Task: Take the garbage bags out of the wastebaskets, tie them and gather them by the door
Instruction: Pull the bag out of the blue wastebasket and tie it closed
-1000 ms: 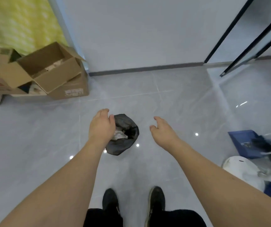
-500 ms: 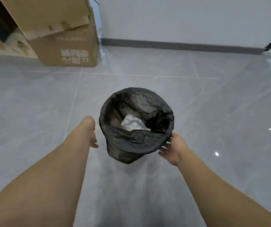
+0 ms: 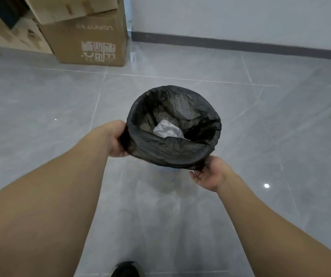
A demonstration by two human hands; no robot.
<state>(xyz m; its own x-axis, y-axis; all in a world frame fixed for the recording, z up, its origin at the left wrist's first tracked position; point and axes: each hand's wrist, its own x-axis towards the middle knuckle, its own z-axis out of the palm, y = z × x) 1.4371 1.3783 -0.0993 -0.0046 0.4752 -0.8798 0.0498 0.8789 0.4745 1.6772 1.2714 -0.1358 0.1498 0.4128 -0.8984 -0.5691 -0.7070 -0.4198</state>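
I'm looking down at the black garbage bag [image 3: 172, 148], which sits in the middle of the grey tile floor [image 3: 40, 108], right in front of me. The bag's top is wide open and folded over the rim of a wastebasket [image 3: 167, 170]; I can only see a tiny pale bit of the basket under the bag's near edge. My left hand [image 3: 114, 139] is on the bag's left side w/ fingers curled round the black plastic, gripping the folded edge. My right hand [image 3: 208, 175] is at the near right side, pinching the plastic just under the rim. Both hands are closed on the bag. Inside the bag there's a crumpled clear plastic piece [image 3: 167, 130] lying near the bottom. Behind the bag, well apart from it, brown cardboard boxes [image 3: 84, 41] are stacked at the top left, next to the white wall [image 3: 230, 17] w/ its dark baseboard [image 3: 230, 46]. The tip of my black shoe [image 3: 125, 269] shows at the bottom edge.
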